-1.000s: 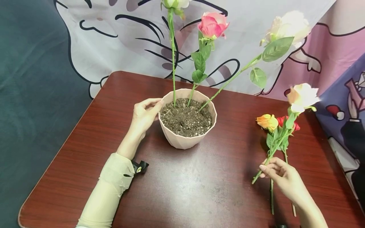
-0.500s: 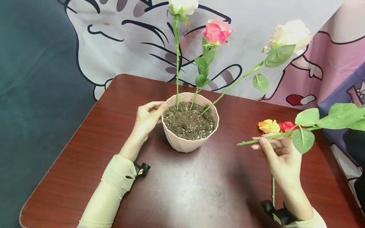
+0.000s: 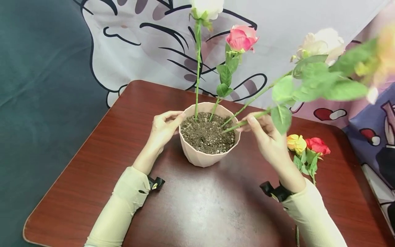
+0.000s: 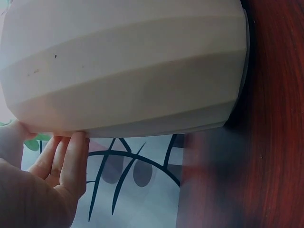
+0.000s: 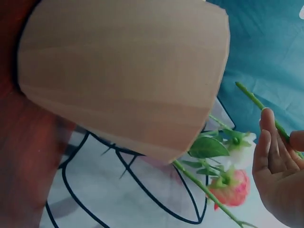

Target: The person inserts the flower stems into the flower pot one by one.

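My left hand [image 3: 165, 128] pinches the rim of a pale pink faceted flowerpot [image 3: 200, 157], thumb at the edge and fingers along its outer wall. Dark soil [image 3: 206, 137] fills the pot. Standing in it are a pink rose [image 3: 241, 38], an upright white rose [image 3: 207, 8] and a white rose leaning right [image 3: 321, 44]. At the pot's right side my right hand [image 3: 273, 142] pinches a green-stemmed peach rose [image 3: 384, 56], its bloom blurred and close to the camera. In the right wrist view this rose's stem [image 5: 254, 99] has its cut end beyond the rim, apart from the pot.
On the brown wooden table [image 3: 92, 164], a yellow rose [image 3: 296, 143] and a red rose [image 3: 318, 145] lie at the right, stems partly hidden by the right forearm. A cartoon-print cloth [image 3: 123, 61] hangs behind the table's far edge.
My right hand has lifted the peach rose from above the lying roses and carried it left to the pot, its stem swung to point left. The left hand stays on the rim.
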The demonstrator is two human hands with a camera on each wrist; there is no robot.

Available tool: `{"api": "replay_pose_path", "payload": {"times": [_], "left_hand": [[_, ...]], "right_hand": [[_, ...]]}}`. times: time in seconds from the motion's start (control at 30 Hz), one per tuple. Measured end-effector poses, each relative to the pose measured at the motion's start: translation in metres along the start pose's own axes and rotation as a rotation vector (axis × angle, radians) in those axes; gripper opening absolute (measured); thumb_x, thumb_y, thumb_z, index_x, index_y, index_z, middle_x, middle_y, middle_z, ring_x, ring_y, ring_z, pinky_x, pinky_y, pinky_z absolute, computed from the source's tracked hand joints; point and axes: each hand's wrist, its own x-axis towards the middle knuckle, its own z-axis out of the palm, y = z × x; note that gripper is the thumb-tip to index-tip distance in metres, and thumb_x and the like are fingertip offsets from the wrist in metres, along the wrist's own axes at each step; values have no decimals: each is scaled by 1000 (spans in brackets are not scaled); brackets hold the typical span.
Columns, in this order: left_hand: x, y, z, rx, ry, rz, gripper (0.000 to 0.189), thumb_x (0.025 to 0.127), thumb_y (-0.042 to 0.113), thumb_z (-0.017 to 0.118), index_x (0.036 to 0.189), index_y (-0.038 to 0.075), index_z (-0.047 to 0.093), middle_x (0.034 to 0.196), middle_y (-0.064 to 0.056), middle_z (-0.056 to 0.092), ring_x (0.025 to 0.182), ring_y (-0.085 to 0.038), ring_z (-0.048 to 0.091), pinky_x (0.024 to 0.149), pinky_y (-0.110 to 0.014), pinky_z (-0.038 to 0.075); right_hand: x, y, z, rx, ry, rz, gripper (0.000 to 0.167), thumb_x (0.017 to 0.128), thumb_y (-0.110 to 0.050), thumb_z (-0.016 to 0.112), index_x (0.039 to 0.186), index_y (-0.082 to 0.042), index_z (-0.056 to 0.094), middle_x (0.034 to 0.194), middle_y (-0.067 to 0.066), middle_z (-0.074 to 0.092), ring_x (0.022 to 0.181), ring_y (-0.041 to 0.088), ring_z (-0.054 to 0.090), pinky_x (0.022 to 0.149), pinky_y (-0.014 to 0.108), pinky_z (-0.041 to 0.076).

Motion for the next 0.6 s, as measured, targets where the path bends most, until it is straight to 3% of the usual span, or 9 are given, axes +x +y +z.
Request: {"api": "replay_pose_path", "payload": {"times": [0.13,0.2,0.33,0.47,0.6], "left_hand": [[0,-1,0,-4,-6,4,30,86,31,68,109,12,69,85,-3,65,68,-7,57,63,-25,56],[0,-1,-1,-2,-11,6,31,86,32,68,109,12,69,86,-3,65,67,-6,56,63,-25,56],[-1,-1,-2,-12,-18,5,31,86,32,68,110,12,69,89,-4,65,68,-5,57,65,-26,56],[-1,-1,-2,-17,-22,11,31,86,32,68,110,12,69,92,-7,66,73,-8,59,66,-28,57],[-1,-2,-3,-15,-22,8,33,86,34,68,110,12,69,95,-9,67,78,-10,61,68,-28,57]], "right_hand": [[18,10,8,-207,-9,-17,15,93,-6,57,88,3,68,78,12,69,67,13,65,65,21,52],[23,16,13,-311,-27,-33,13,91,-9,60,88,-2,70,74,7,69,62,10,63,60,16,49],[32,25,24,-436,-77,-88,14,91,-16,62,87,-6,71,69,1,68,55,12,58,52,16,42],[40,29,34,-572,-136,-132,16,90,-19,63,85,-7,72,68,-1,69,51,10,55,51,22,40],[46,32,42,-612,-216,-149,13,88,-17,65,86,-5,71,66,1,68,50,10,58,52,28,48]]}}
